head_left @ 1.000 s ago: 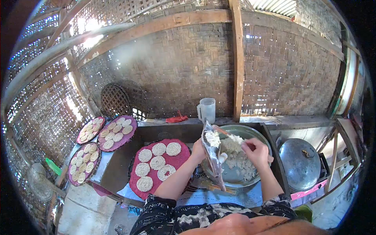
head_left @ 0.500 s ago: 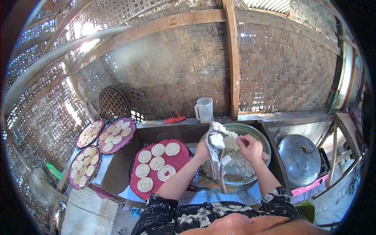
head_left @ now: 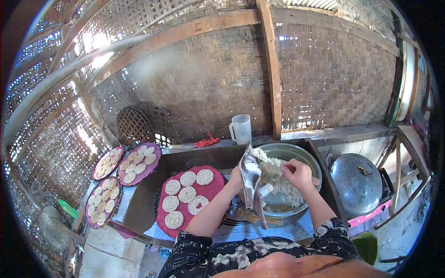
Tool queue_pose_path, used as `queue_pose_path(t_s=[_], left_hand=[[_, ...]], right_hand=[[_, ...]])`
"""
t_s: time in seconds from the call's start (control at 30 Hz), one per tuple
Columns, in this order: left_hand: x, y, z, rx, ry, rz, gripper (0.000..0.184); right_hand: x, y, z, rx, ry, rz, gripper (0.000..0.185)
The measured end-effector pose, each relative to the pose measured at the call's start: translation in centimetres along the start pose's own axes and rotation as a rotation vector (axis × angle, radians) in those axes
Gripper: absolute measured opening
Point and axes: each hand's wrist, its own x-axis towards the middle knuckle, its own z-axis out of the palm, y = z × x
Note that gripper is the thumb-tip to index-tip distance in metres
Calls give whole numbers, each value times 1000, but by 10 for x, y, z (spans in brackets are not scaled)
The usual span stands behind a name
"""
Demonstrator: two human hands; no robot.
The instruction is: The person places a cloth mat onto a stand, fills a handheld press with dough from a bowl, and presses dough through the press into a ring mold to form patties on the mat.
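Observation:
My left hand (head_left: 237, 179) is closed around a limp, dark, shiny bag (head_left: 250, 178) smeared with white dough inside. The bag hangs tilted over the left side of a large metal basin (head_left: 319, 162), its narrow tail pointing toward me. Soft white dough (head_left: 291, 197) lies in the basin. A strand of the dough stretches from the bag's upper end toward my right hand (head_left: 299, 174), whose fingers pinch it above the basin. Left of my forearm, a round red-cloth tray (head_left: 178, 197) carries several flat, coiled dough discs (head_left: 187, 194).
Three smaller disc-covered trays, one a purple-cloth tray (head_left: 153, 166), sit at the left. A plastic measuring jug (head_left: 241, 129) and a red bag (head_left: 207, 141) are on the ledge behind. A large domed metal lid (head_left: 356, 184) is at right. Dark box walls (head_left: 328, 197) surround the basin.
The bag has tilted more upright in my left hand and shifted slightly left. My right hand stays near the dough strand, fingers still pinched. The camera view has shifted slightly.

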Motion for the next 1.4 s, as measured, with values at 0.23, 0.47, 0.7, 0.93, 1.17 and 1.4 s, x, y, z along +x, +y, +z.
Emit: queue_pose_path(t_s=[0.23, 0.47, 0.7, 0.93, 1.17, 1.4], left_hand=[[12, -1, -44, 141, -73, 131, 24], [8, 10, -30, 399, -150, 222, 27], [23, 5, -45, -110, -109, 184, 31], [-18, 48, -19, -739, -569, 213, 20], [-27, 31, 7, -957, -515, 196, 21], [-20, 26, -18, -983, -498, 343, 19]], right_hand=[[-34, -2, -18, 289, -244, 1, 24], [-11, -1, -21, 169, -72, 115, 24], [-29, 2, -14, 328, -193, 21, 20], [-26, 22, -6, 559, -247, 155, 19], [-29, -6, 31, 635, -373, 39, 20], [-62, 25, 32, 763, -463, 139, 18]])
